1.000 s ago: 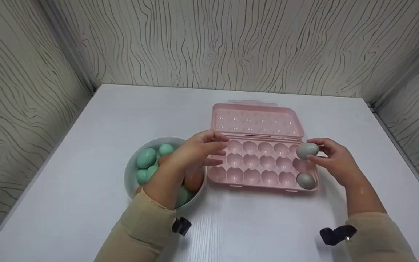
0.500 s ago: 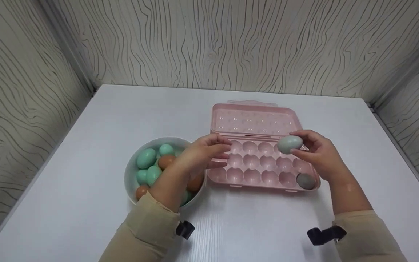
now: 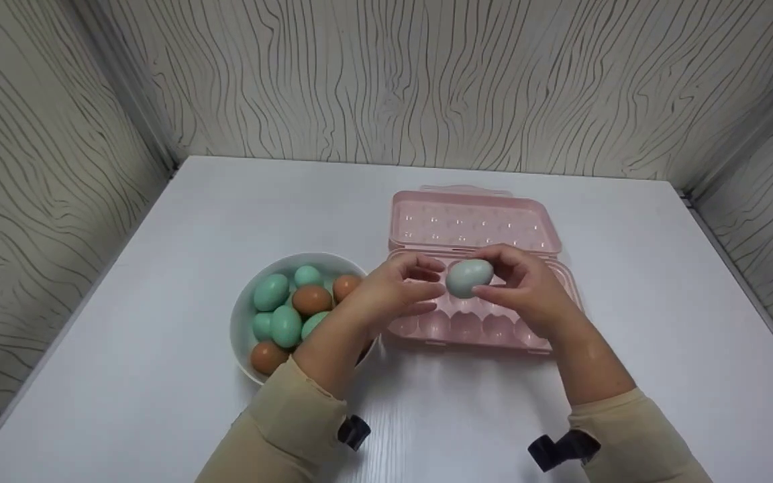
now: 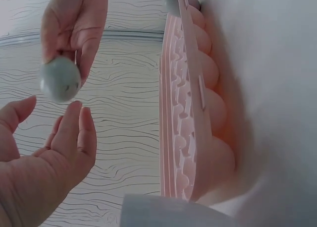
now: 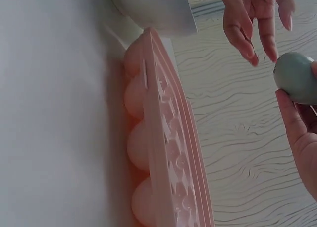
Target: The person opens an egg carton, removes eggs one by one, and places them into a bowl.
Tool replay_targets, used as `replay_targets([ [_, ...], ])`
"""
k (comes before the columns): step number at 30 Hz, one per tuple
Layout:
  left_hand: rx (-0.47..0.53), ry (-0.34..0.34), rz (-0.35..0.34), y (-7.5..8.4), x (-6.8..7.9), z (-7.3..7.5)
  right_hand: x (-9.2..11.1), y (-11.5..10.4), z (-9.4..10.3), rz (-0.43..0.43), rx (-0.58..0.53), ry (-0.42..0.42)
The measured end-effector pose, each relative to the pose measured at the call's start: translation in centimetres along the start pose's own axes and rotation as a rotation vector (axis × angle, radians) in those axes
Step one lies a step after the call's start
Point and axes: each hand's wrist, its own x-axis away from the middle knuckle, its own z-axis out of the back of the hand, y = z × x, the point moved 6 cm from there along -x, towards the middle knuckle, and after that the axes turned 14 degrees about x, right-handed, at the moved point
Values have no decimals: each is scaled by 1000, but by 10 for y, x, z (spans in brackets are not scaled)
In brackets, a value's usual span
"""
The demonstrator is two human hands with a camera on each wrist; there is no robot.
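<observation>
My right hand (image 3: 531, 292) pinches a pale blue-green egg (image 3: 469, 278) between thumb and fingers, above the pink egg carton (image 3: 450, 341). Just left of the egg, my left hand (image 3: 393, 292) is held with fingers spread and nothing in it. In the left wrist view its fingertips come close beneath the egg (image 4: 60, 80). The carton's lid (image 3: 474, 221) is laid back, and the front cups in sight hold nothing. A greyish egg (image 4: 172, 5) sits at the carton's far end in the left wrist view; my right forearm hides it in the head view.
A white bowl (image 3: 237, 335) left of the carton holds several green eggs (image 3: 286, 327) and brown eggs (image 3: 311, 300), partly covered by my left forearm. Both stand on a white table (image 3: 158, 288) with patterned panels (image 3: 386, 80) behind and at the sides.
My right hand has carried the egg leftward from the carton's right end to near the left hand. The left hand has shifted slightly right, uncovering more eggs in the bowl.
</observation>
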Motion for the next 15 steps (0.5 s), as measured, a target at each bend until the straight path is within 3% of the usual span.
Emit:
replay_targets([
  [4,-28,-11,-17,0,-1,-3,-3,-4,-12,29,-10,-46],
  [11,-153,-11,-48,3,1,-1,-6,-3,-26,-85,-59,-83],
  [15,-232,14,-24,4,5,3,-7,-4,-31,-142,-88,-102],
])
